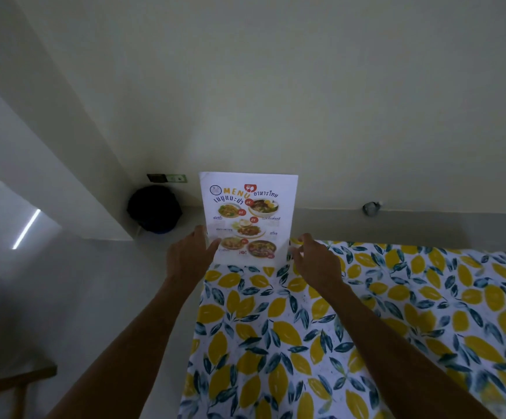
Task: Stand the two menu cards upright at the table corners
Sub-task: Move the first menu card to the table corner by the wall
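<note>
A white menu card [248, 213] with food pictures stands upright at the far left corner of the table, which wears a lemon-print cloth [291, 343]. My left hand [190, 257] grips the card's lower left edge, thumb across its front. My right hand [312, 261] sits at the card's lower right edge with its fingers curled; whether it touches the card is unclear. Only one menu card is in view.
A dark round bin [155, 208] sits on the floor by the wall, left of the card. A wall column [73, 164] juts out at left. Wooden furniture [10, 385] shows at the bottom left. A small grey fitting [371, 208] is on the wall.
</note>
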`<state>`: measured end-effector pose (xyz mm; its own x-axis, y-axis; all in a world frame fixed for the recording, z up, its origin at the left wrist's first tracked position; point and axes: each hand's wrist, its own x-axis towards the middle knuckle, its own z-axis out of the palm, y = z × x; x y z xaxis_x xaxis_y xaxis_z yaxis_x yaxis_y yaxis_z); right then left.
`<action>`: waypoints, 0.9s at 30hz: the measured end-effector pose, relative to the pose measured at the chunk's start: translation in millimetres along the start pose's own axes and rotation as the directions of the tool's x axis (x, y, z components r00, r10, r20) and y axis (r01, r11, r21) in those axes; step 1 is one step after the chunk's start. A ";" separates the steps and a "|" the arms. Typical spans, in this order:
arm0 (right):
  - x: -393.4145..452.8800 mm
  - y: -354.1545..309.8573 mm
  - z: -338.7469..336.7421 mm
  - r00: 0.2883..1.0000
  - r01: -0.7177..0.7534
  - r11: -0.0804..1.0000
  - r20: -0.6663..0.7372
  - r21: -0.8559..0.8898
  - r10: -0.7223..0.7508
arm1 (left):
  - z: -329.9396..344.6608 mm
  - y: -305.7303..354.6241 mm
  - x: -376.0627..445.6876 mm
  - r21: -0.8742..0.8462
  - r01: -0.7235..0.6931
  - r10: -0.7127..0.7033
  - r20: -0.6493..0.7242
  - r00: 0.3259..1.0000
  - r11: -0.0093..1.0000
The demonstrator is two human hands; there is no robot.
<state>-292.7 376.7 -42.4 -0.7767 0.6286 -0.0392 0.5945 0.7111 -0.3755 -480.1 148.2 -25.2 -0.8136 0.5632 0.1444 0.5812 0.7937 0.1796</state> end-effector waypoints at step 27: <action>-254.1 -1.0 -112.5 0.946 0.314 0.948 -0.072 -0.046 -0.317 | -119.1 111.0 -246.3 0.057 -0.124 0.131 -0.156 0.979 0.991</action>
<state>-72.5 251.7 72.1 -0.9079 0.3921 0.1485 0.3293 0.8861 -0.3261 -213.6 70.2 75.1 -0.7181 0.6197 0.3167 0.6757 0.7298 0.1043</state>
